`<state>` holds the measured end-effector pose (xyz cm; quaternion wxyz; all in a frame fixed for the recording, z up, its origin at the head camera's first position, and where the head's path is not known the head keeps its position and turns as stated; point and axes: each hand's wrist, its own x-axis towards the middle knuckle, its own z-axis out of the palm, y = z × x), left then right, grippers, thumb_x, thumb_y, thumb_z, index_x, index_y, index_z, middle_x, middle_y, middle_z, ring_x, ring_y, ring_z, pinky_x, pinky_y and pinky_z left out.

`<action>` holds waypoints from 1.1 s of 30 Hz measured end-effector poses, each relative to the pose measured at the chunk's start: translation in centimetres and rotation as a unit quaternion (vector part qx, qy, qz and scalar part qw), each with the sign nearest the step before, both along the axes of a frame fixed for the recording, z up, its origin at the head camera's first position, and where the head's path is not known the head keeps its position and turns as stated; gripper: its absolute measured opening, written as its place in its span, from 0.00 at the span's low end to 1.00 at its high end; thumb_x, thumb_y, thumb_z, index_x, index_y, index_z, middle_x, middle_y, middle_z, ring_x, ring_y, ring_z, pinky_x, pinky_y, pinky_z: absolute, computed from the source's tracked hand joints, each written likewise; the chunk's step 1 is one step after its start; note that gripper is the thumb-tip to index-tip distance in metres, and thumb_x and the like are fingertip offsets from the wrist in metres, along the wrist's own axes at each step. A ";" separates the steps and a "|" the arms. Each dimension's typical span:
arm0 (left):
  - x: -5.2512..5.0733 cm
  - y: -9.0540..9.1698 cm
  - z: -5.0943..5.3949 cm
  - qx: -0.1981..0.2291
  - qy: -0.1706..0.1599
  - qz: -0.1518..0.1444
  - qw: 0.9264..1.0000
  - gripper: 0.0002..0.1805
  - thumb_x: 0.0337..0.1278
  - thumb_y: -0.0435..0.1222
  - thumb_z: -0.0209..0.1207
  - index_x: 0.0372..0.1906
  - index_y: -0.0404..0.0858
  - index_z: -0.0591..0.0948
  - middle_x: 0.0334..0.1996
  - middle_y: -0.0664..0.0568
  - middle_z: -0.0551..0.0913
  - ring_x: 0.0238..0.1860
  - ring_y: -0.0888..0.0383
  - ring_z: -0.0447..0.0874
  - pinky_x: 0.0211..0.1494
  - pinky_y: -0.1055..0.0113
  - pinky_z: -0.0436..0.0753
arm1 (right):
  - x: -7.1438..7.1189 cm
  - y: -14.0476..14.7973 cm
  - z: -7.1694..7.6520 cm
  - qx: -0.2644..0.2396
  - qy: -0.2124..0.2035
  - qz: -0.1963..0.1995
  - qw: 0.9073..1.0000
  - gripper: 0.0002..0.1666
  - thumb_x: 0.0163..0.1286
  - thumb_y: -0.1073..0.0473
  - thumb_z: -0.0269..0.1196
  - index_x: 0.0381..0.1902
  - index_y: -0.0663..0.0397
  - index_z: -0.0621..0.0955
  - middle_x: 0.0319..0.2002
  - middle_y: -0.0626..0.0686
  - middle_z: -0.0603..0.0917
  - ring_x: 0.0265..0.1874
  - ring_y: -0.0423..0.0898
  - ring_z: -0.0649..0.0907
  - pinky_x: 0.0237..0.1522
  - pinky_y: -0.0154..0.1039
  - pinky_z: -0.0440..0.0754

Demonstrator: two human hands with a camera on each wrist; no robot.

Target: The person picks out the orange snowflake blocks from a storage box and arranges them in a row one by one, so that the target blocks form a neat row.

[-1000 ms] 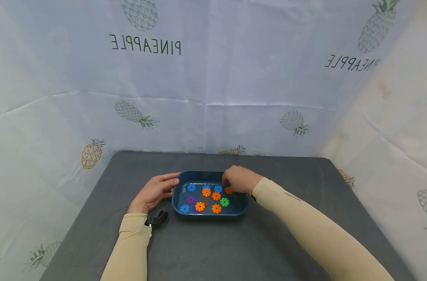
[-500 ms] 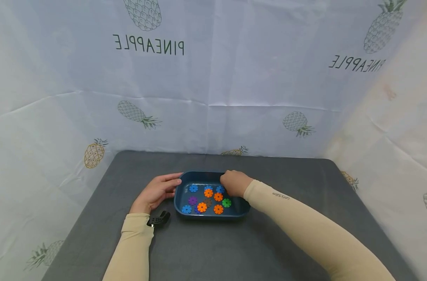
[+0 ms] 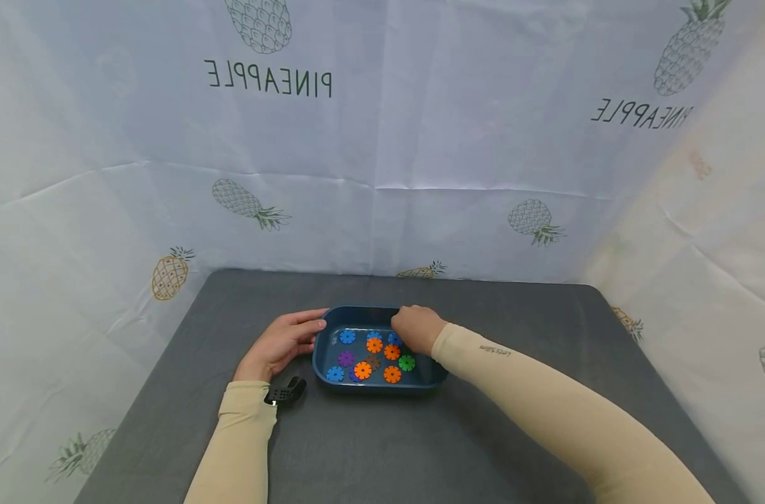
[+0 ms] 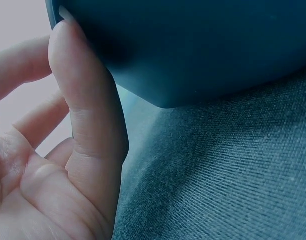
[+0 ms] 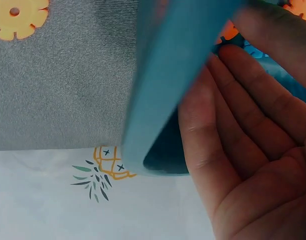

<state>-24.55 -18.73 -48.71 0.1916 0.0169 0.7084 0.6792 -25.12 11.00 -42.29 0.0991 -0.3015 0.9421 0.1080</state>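
A dark blue tray (image 3: 382,387) with notched plastic discs in it stands on the grey table. In the head view my left hand (image 3: 279,348) holds its left end, thumb at the rim and the other fingers along the outside. My right hand (image 3: 418,329) reaches into the right side, knuckles up, its fingertips hidden from above. The right wrist view has an orange notched disc (image 5: 228,32) pinched between thumb and fingertips, partly covered. Left of that hand in the tray lie blue (image 3: 347,337), purple (image 3: 346,359), orange (image 3: 362,370), brown and green (image 3: 406,362) discs.
Beyond the tray wall in the right wrist view, a yellow-orange notched disc (image 5: 19,17) lies on the grey table (image 3: 357,448). A white cloth (image 3: 332,231) printed with pineapples hangs behind the table and at both sides.
My right hand has shifted slightly left and lower into the tray, covering the orange disc at its fingers. The left hand stays at the tray's end. The whole head view has shifted slightly.
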 end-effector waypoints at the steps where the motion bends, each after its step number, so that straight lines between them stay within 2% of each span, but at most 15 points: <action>1: 0.0 0.0 0.0 0.000 0.002 -0.003 1.000 0.33 0.77 0.45 0.66 0.80 0.39 0.74 0.50 0.52 0.86 0.37 0.61 0.82 0.45 0.69 0.88 | 0.0 0.0 0.0 0.003 0.004 0.003 1.000 0.08 0.79 0.63 0.67 0.46 0.54 0.92 0.39 0.54 0.93 0.37 0.49 0.91 0.48 0.43 0.92; 9: 0.1 -0.1 0.0 0.000 0.006 -0.006 1.000 0.33 0.77 0.45 0.65 0.80 0.39 0.74 0.46 0.53 0.84 0.37 0.62 0.81 0.45 0.69 0.87 | -0.1 -0.2 -0.5 0.013 0.018 0.011 1.000 0.08 0.79 0.61 0.67 0.46 0.53 0.93 0.38 0.53 0.93 0.34 0.48 0.91 0.45 0.43 0.92; 16: 0.2 0.0 0.2 -0.004 0.007 0.000 1.000 0.33 0.77 0.46 0.65 0.80 0.39 0.74 0.49 0.51 0.85 0.37 0.62 0.82 0.45 0.69 0.87 | -0.3 0.1 -0.3 0.007 -0.023 -0.020 1.000 0.06 0.75 0.62 0.72 0.48 0.51 0.92 0.40 0.52 0.92 0.37 0.48 0.89 0.47 0.45 0.91; 21: 0.2 0.1 0.3 -0.010 0.012 0.000 1.000 0.33 0.77 0.45 0.65 0.79 0.39 0.74 0.52 0.49 0.85 0.38 0.60 0.82 0.45 0.69 0.87 | -0.3 0.6 0.8 -0.019 -0.050 -0.039 0.998 0.10 0.69 0.62 0.77 0.47 0.52 0.90 0.40 0.52 0.90 0.37 0.48 0.87 0.46 0.45 0.90; 27: 0.1 0.3 0.2 -0.020 0.011 0.005 1.000 0.33 0.77 0.46 0.66 0.79 0.41 0.75 0.54 0.48 0.84 0.39 0.59 0.82 0.46 0.68 0.87 | -0.1 1.2 2.9 -0.083 -0.084 -0.052 0.992 0.09 0.64 0.62 0.80 0.40 0.52 0.91 0.35 0.48 0.89 0.32 0.45 0.85 0.41 0.45 0.89; 33: 0.2 0.3 0.1 -0.022 0.011 0.003 1.000 0.33 0.78 0.46 0.65 0.80 0.41 0.74 0.63 0.45 0.83 0.39 0.60 0.83 0.47 0.68 0.88 | -0.2 2.3 4.5 -0.137 -0.115 -0.062 0.982 0.15 0.67 0.63 0.77 0.51 0.57 0.90 0.42 0.51 0.90 0.36 0.46 0.86 0.45 0.45 0.90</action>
